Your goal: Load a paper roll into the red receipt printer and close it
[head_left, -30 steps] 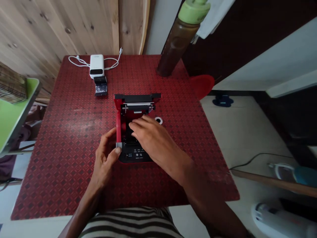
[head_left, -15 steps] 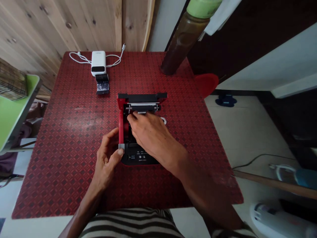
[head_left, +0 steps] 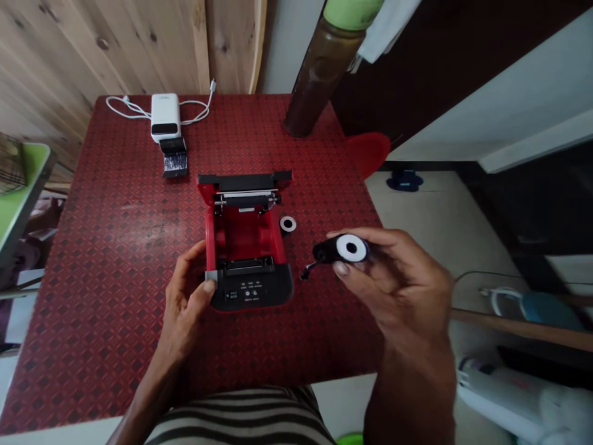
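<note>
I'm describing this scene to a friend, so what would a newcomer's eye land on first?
Probably the red machine, its lid open, mid-table, with the left hand gripping its front left corner. Next, the black roll with its white ring, held in the right hand to the machine's right. Then the tall brown bottle near the table's far right corner.

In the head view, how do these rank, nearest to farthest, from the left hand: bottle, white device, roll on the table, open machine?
1. Open machine: touching the left hand.
2. Roll on the table: beside the machine's right side.
3. White device: toward the table's back left.
4. Bottle: toward the back right.
</note>
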A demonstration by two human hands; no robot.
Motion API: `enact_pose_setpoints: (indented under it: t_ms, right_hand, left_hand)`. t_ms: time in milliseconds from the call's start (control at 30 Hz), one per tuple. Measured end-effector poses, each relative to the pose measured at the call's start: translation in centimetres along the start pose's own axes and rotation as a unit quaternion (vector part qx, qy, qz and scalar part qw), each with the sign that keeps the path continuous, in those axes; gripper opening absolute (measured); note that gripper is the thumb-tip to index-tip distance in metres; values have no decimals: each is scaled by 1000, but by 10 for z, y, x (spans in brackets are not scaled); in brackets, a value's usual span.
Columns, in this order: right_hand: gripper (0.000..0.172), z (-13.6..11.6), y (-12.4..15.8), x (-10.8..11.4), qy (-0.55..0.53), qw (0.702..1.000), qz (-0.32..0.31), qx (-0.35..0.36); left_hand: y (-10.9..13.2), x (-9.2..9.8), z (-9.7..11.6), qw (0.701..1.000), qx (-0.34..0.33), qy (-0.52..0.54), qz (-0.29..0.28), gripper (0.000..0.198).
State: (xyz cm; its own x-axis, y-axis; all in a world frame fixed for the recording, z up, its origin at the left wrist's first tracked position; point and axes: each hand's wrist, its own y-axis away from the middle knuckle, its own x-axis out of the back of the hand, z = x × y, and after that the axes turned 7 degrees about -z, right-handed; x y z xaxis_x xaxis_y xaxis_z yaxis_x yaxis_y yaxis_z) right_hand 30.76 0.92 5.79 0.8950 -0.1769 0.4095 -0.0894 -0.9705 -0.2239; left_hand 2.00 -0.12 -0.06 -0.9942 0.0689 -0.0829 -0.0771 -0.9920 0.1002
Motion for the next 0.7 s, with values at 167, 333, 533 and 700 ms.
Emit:
enact_pose_setpoints:
  t_ms: [167, 333, 533, 700]
  right_hand:
    - [28, 47, 21, -20, -5, 994, -68, -82]
    - [32, 55, 21, -39, 48, 987, -142, -53]
    - [50, 59, 25, -30, 64, 982, -176, -36]
    - [50, 66, 20, -7, 85, 984, -150, -47]
  left_hand:
    - [0, 1, -4, 1000, -15, -12, -3, 56]
    - [-2, -1, -3, 1000, -18, -15, 4, 57]
    - [-2, -2, 0, 1000, -21, -17, 11, 54]
    - [-3, -2, -1, 1000, -20, -17, 8, 54]
